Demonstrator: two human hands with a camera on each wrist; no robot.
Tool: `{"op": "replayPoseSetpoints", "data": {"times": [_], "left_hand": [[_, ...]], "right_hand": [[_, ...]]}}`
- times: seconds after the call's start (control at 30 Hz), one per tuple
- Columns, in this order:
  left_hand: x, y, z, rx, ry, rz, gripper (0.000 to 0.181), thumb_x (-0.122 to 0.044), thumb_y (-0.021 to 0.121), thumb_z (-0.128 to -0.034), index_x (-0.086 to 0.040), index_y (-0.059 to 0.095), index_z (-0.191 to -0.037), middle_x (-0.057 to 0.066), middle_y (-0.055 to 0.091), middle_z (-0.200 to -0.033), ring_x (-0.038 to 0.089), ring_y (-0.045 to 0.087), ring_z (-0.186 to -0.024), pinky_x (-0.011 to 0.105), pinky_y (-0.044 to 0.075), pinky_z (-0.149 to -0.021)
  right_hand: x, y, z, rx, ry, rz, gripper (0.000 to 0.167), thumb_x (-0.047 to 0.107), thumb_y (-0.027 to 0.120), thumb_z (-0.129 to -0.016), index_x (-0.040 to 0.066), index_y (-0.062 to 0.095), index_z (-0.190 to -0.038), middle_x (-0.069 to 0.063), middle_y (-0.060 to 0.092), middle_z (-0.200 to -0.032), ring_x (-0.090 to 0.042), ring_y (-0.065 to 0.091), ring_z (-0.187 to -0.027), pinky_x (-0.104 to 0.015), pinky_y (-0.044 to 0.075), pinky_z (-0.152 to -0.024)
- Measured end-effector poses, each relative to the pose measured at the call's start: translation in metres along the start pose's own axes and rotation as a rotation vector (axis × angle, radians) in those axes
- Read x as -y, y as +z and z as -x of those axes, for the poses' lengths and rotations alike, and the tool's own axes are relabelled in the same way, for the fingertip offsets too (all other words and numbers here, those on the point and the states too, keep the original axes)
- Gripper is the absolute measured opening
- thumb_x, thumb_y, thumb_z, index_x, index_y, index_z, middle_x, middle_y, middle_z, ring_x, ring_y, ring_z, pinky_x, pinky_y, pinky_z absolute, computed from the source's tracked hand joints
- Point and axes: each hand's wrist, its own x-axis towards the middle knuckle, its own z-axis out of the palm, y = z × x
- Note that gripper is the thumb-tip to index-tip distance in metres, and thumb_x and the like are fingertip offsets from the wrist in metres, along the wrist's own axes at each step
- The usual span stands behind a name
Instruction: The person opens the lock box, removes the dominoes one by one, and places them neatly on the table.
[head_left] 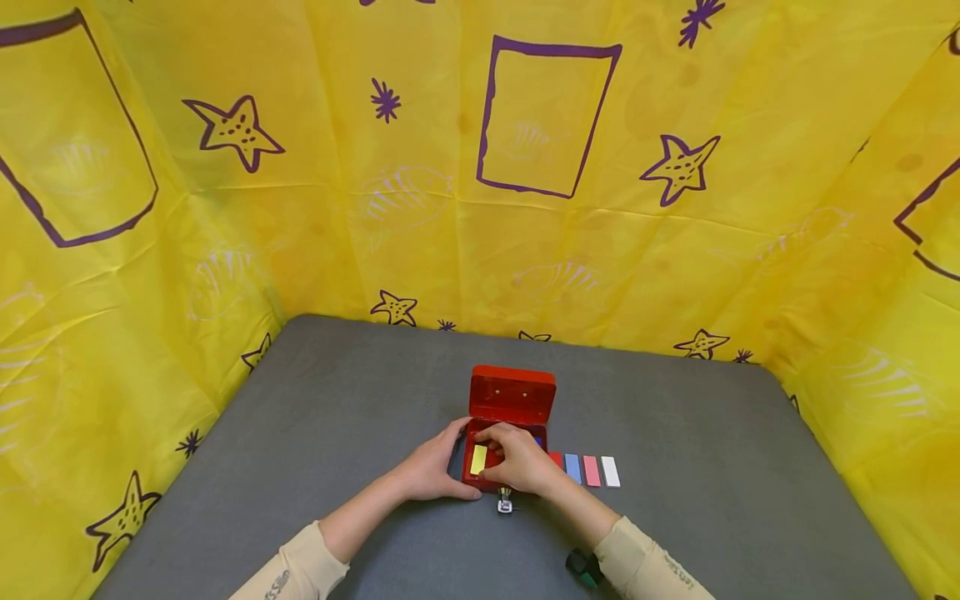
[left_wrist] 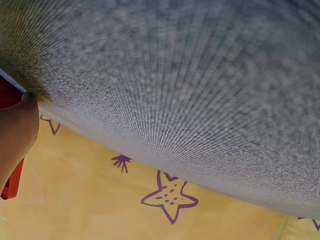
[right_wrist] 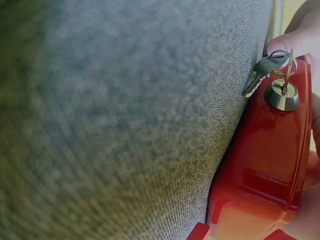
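Observation:
A small red metal cash box (head_left: 513,397) stands on the grey table with its lid raised. My left hand (head_left: 431,468) holds the box at its left side, thumb at the front and fingers toward the back corner. Over the open box, my right hand (head_left: 523,460) pinches a flat yellow strip (head_left: 478,460) lengthwise between thumb and fingertips. Behind that hand, a bit of blue (head_left: 537,442) shows inside; the rest of the interior is mostly hidden. Keys (right_wrist: 270,64) hang at the lock (right_wrist: 283,95) on the box's front.
Right of the box lie a red strip (head_left: 556,459), a blue strip (head_left: 573,468), a pink strip (head_left: 591,471) and a white strip (head_left: 611,472) in a row. A black and green object (head_left: 583,568) sits by the right sleeve. Yellow patterned cloth (head_left: 420,225) surrounds the table.

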Motion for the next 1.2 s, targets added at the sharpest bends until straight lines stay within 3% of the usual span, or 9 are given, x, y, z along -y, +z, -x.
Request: {"op": "replayPoseSetpoints", "data": {"times": [0.33,0.57,1.2], "left_hand": [[-0.0007,-0.0003,0.0005,-0.001,0.005,0.001,0.101,-0.036,0.086,-0.0720,-0.009,0.026,-0.149,0.013,0.043,-0.145,0.030,0.047,-0.125,0.053,0.040,-0.103],[0.0012,0.0000,-0.0008,-0.023,0.045,-0.028,0.104,-0.036,0.088,-0.0691,-0.006,0.027,-0.148,0.015,0.046,-0.141,0.032,0.049,-0.123,0.053,0.041,-0.100],[0.0006,0.0006,-0.0007,-0.023,0.042,-0.032,0.104,-0.037,0.088,-0.0691,-0.006,0.027,-0.148,0.015,0.045,-0.142,0.031,0.049,-0.123,0.053,0.041,-0.100]], "right_hand": [[0.0001,0.0010,-0.0004,-0.006,-0.002,0.007,0.045,0.012,0.081,-0.078,0.002,0.065,-0.119,-0.009,0.066,-0.116,-0.022,0.059,-0.095,-0.033,0.053,-0.085],[0.0022,0.0016,-0.0011,-0.020,-0.024,0.025,0.042,0.008,0.080,-0.078,0.001,0.065,-0.117,-0.010,0.066,-0.112,-0.022,0.059,-0.092,-0.031,0.053,-0.081],[0.0018,0.0011,0.0000,-0.023,-0.022,0.030,0.042,0.008,0.079,-0.078,0.001,0.066,-0.117,-0.010,0.066,-0.110,-0.021,0.059,-0.090,-0.030,0.053,-0.079]]}}
